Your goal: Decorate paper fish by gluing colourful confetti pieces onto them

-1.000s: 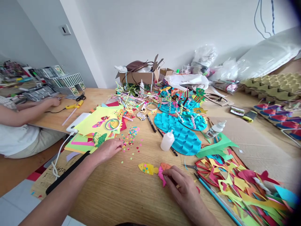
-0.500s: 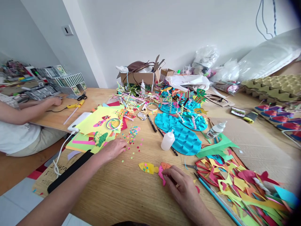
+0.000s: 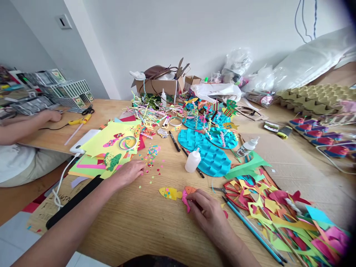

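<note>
My left hand rests on the table at the edge of a scatter of small coloured paper dots. Its fingers are bent together over some dots; what they pinch, if anything, is too small to make out. My right hand is closed, thumb and fingertips at a pink paper fish. An orange paper fish lies against the pink one, partly hidden by my fingers. Just left of them is a yellow paper fish with coloured dots on its body.
A translucent glue bottle stands beyond the fish, near a blue scaly paper oval. Red-handled scissors and paper scraps lie right. Yellow paper sheets are stacked left. A co-worker's arm rests at the far left.
The whole view has shifted slightly, so everything sits a little further left and up. Both hands stay at nearly the same places on the table.
</note>
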### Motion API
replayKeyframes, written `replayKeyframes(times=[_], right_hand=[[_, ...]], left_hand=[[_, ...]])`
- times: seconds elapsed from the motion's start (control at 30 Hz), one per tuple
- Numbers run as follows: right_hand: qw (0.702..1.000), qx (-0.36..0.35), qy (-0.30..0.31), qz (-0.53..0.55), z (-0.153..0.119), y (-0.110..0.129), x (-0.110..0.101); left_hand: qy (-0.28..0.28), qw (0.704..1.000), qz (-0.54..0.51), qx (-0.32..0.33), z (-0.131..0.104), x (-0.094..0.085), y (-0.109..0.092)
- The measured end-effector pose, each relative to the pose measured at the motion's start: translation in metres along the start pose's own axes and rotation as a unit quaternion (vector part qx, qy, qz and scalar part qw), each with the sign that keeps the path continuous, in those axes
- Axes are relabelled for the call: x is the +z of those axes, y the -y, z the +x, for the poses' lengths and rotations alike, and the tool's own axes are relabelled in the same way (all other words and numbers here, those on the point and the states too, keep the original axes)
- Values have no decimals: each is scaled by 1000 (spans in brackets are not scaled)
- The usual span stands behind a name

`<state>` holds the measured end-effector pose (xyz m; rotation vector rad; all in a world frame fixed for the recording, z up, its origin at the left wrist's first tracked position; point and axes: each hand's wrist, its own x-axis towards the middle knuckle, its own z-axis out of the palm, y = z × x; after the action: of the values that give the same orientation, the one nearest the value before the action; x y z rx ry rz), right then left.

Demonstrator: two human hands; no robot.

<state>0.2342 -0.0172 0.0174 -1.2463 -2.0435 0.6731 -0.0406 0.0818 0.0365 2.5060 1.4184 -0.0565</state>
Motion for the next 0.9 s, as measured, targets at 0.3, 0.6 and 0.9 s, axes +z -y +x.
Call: replayKeyframes(times=[0.3, 0.6, 0.9], right_hand=[[1000, -1, 4, -3, 0, 1, -1], [1000, 8, 28, 2, 0, -2, 0], [1000, -6, 13, -1, 0, -4, 0]], left_hand=[[-34, 999, 2, -11, -7, -6, 12], [-84, 994, 23, -63, -17, -22, 30], [-84, 996, 17, -38, -5, -3, 28]])
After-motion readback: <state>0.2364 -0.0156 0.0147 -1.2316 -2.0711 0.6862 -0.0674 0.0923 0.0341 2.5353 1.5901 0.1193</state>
